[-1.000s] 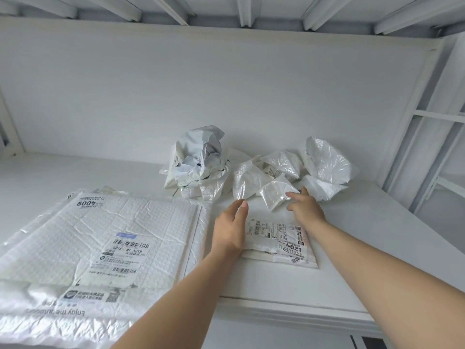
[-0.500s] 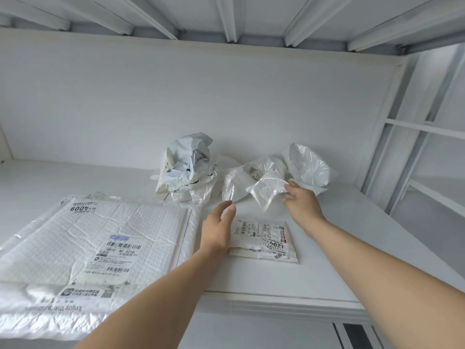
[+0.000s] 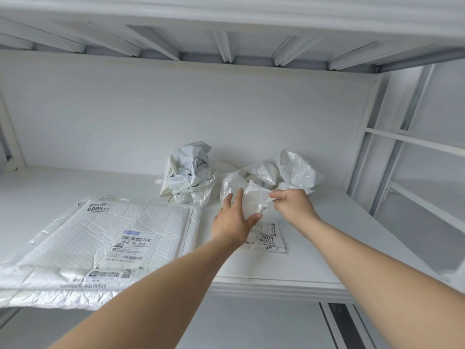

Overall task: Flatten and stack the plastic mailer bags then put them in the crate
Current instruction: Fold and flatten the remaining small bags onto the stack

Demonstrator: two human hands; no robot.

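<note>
There, a crinkled white mailer [image 3: 251, 200] pinched by the right hand [image 3: 293, 205], left hand [image 3: 232, 222] (fingers straight) flat against it.

Left arm: bare, enters at lower left of frame and extends to centre.
Left hand [image 3: 234, 220]: back to camera, fingers straight, thumb spread, touching crumpled mailer bag [image 3: 251, 201].
Right arm: bare, enters at lower right.
Right hand [image 3: 293, 205]: just right of centre, fingers curled, pinching the same bag's edge.

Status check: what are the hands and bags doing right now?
Right hand pinches a crumpled bag; left hand open beside it. Small flat mailer lies beneath them. Crate not in view.
</note>
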